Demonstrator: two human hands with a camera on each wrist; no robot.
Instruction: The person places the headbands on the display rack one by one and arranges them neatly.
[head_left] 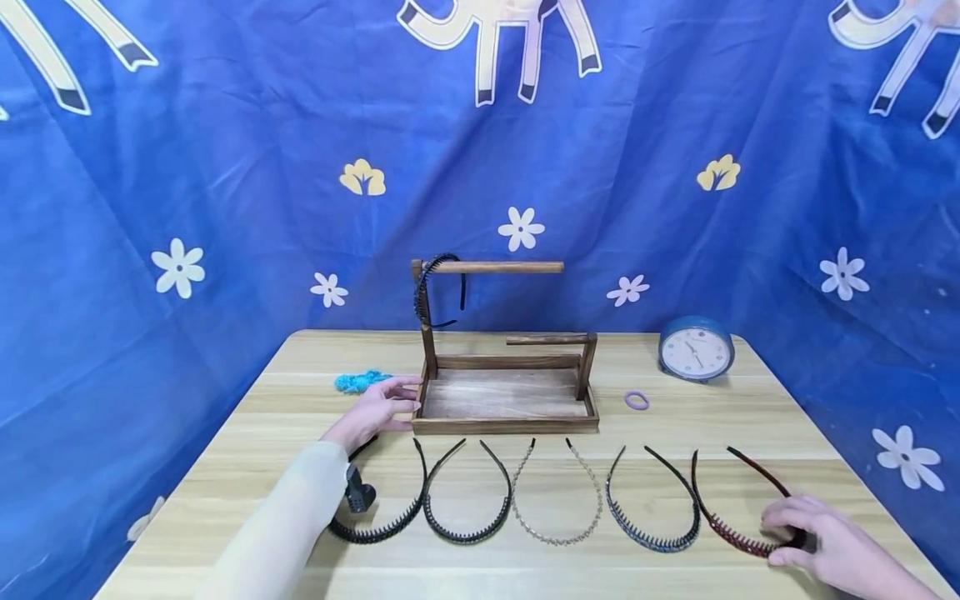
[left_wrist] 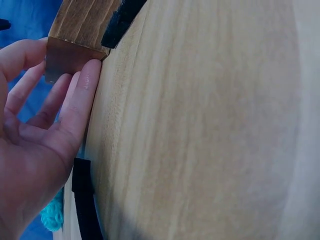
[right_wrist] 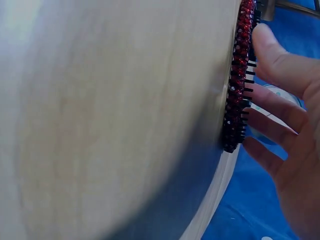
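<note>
My left hand point(head_left: 378, 407) is at the left end of a dark wooden rack point(head_left: 506, 427), its fairly straight fingertips touching the tray's end wall point(left_wrist: 75, 55). A black toothed headband point(head_left: 375, 533) lies below that wrist, partly hidden. Over the right part of a red beaded, toothed headband point(head_left: 738, 540) is my right hand point(head_left: 821, 537), thumb and fingers spread loosely. In the right wrist view its fingertips are right at the black teeth of this headband point(right_wrist: 240, 65), which lies on the table. Another black headband point(head_left: 423, 287) hangs at the left of the rack's upper bar.
Between the hands lie a black headband point(head_left: 468, 537), a pale beaded headband point(head_left: 558, 540) and a blue one point(head_left: 660, 543). Right of the rack are a purple hair tie point(head_left: 637, 401) and a blue clock point(head_left: 696, 350). A turquoise bundle point(head_left: 360, 382) lies left of it. Blue cloth hangs behind the table.
</note>
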